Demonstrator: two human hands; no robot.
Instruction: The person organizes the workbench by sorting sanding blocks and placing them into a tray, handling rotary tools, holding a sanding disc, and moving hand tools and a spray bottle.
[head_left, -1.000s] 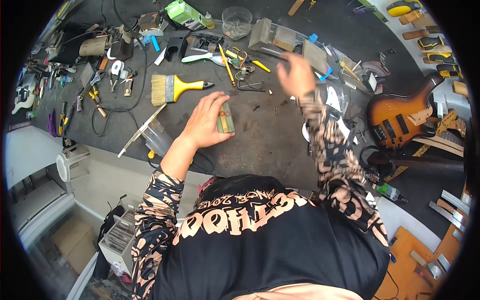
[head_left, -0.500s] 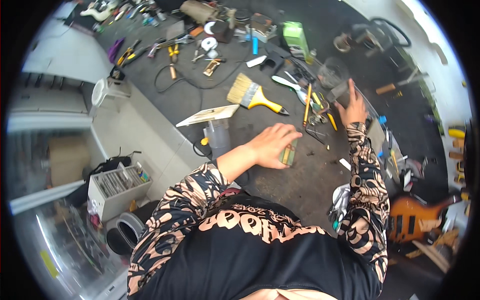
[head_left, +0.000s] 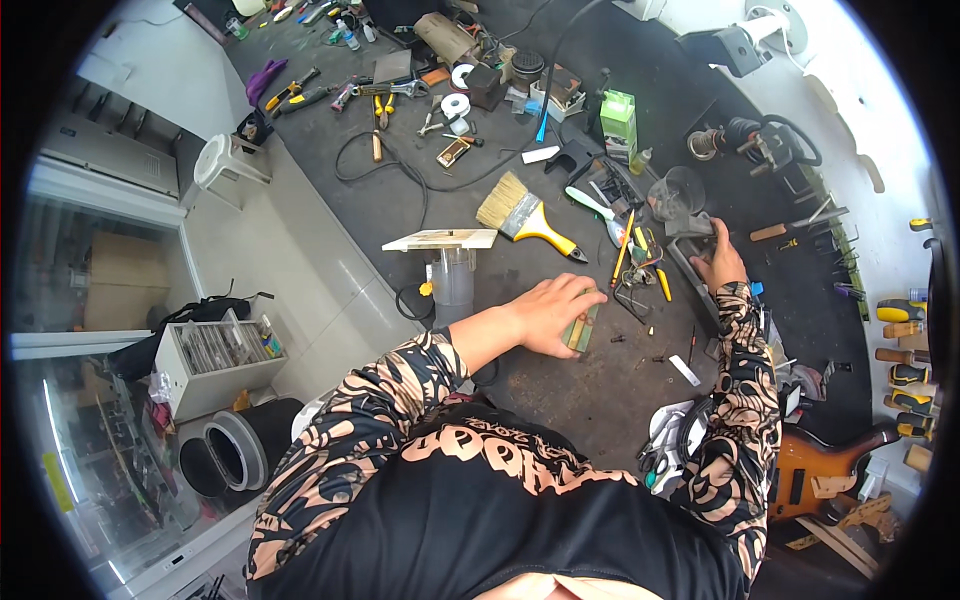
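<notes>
My left hand (head_left: 548,315) rests on the dark workbench, its fingers closed over a small green and tan block (head_left: 581,328). To the right, my right hand (head_left: 724,262) is curled around the end of a grey metal block (head_left: 690,228), which sits beside a dark, narrow tray-like piece (head_left: 697,285). Its fingers partly hide the block. Between my hands lie a yellow pencil (head_left: 623,247), a tangle of wires (head_left: 636,280) and a few small screws (head_left: 618,339). Farther off is a wide paintbrush (head_left: 527,217) with a yellow handle.
A thin board (head_left: 440,239) tops a clear cylinder (head_left: 454,280) left of my left hand. A clear cup (head_left: 677,193) stands beyond my right hand. Tools, a tape roll (head_left: 455,105) and a green box (head_left: 618,125) crowd the far bench. An electric guitar (head_left: 815,465) lies at right.
My right hand's raised index finger has come down, and its fingers now curl around the grey block. My left hand stays on the green and tan block. The view has shifted.
</notes>
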